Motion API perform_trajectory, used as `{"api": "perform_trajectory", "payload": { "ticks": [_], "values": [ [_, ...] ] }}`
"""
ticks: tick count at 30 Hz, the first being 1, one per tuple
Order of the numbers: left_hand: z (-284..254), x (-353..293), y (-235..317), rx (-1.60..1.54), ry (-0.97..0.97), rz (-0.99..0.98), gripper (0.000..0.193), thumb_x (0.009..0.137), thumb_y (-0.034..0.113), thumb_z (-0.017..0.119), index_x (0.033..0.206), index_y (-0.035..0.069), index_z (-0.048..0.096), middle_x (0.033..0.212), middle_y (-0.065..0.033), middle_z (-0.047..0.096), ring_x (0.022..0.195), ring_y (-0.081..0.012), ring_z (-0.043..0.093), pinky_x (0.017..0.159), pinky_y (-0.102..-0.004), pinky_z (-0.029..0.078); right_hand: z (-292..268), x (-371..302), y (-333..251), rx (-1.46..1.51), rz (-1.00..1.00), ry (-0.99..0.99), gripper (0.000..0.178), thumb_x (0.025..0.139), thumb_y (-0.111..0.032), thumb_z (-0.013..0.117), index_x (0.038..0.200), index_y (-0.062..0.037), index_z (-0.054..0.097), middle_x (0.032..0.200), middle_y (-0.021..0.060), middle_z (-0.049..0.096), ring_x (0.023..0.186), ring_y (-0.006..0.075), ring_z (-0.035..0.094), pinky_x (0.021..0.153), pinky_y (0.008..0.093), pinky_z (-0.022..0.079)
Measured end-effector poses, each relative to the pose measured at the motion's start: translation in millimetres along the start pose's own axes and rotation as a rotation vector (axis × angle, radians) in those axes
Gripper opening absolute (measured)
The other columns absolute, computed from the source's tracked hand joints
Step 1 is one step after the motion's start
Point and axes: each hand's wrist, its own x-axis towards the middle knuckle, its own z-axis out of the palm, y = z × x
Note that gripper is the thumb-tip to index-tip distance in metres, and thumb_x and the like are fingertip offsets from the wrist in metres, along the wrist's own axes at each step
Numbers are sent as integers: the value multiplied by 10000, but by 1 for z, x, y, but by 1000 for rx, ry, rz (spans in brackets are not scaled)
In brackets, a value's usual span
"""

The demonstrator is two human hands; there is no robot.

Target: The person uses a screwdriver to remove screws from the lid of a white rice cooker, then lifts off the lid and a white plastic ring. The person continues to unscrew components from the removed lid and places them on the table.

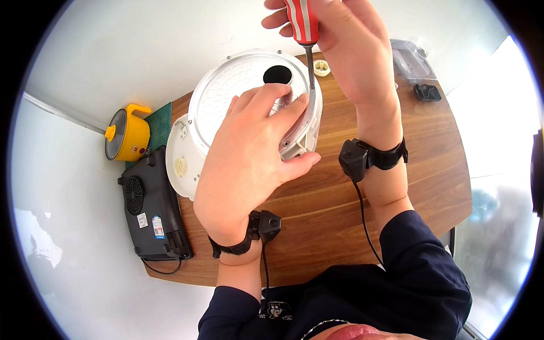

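Observation:
A white round appliance lid [215,96], with a patterned inner face and screws along its rim, lies at the far middle of the table. My right hand [358,54] is wrapped round the red-and-white handle of a screwdriver [309,59], partly cut off by the upper edge. The screwdriver stands nearly upright, its tip at the lid's right rim. Across the lid lies my left hand [241,144], fingers spread, with the index fingertip close beside the screwdriver tip. A dark round opening [277,75] shows in the lid; my left hand hides much of the rest.
On the wooden table [317,226], a black appliance base [150,198] and a yellow pot [129,133] on a green mat [160,126] stand at left. A small cream cap [321,68] sits beside the lid. Far right are a clear plastic tray [412,61] and a black part [427,92].

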Motion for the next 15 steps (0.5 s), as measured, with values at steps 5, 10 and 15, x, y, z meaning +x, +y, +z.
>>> {"api": "perform_trajectory", "payload": {
  "ticks": [5,10,15],
  "values": [
    [1,0,0,-16,-2,-13,570,707,211,863,1225,38,697,1270,-114,596,1184,-336,560,1007,-433,501,-10,6,13,-72,-32,-86,540,1069,-237,593,1497,26,397,1091,122,679,1001,183,676,792,272,532],
    [0,1,1,-5,-6,-6,568,708,204,860,1229,46,697,1289,-112,596,1196,-337,556,1007,-434,506,0,-1,2,97,5,-42,559,1043,-239,644,1484,16,411,1045,79,662,976,158,671,769,259,531],
    [0,0,4,-26,-12,-48,565,708,200,859,1230,55,699,1302,-110,596,1212,-339,552,1011,-434,511,2,2,7,-58,-55,32,776,928,-142,794,1540,-4,337,1012,81,661,957,139,671,752,238,552]
  ]
}}
